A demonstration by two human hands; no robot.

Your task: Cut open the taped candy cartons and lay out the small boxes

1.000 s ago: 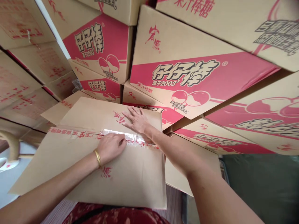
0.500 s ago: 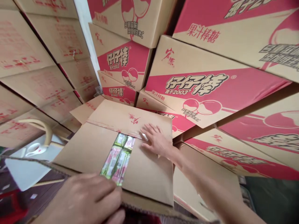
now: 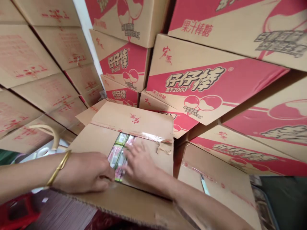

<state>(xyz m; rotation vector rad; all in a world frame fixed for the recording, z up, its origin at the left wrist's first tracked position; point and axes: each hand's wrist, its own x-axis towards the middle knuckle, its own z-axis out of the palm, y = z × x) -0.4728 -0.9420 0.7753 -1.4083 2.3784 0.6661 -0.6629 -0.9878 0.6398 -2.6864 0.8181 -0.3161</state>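
In front of me is a cardboard carton (image 3: 148, 111) with its outer flaps folded back. Between its two inner flaps, small green and pink packets (image 3: 118, 153) show through a gap. My left hand (image 3: 88, 172), a gold bangle at its wrist, is closed at the edge of the left inner flap (image 3: 96, 140). Whether its fingertips grip that flap is hidden. My right hand (image 3: 141, 163) lies over the right inner flap (image 3: 153, 148), its fingers spread across the gap above the packets and slightly blurred.
Stacked printed cartons (image 3: 201, 83) rise behind and to the right, and plainer cartons (image 3: 31, 60) on the left. Another carton (image 3: 230, 198) stands at the right with a pale green slim tool (image 3: 205, 185) on it. A red plastic object (image 3: 19, 210) is at lower left.
My left hand has left the near outer flap and moved up to the left inner flap's edge. My right hand has slid from the far flap's tape edge toward the gap.
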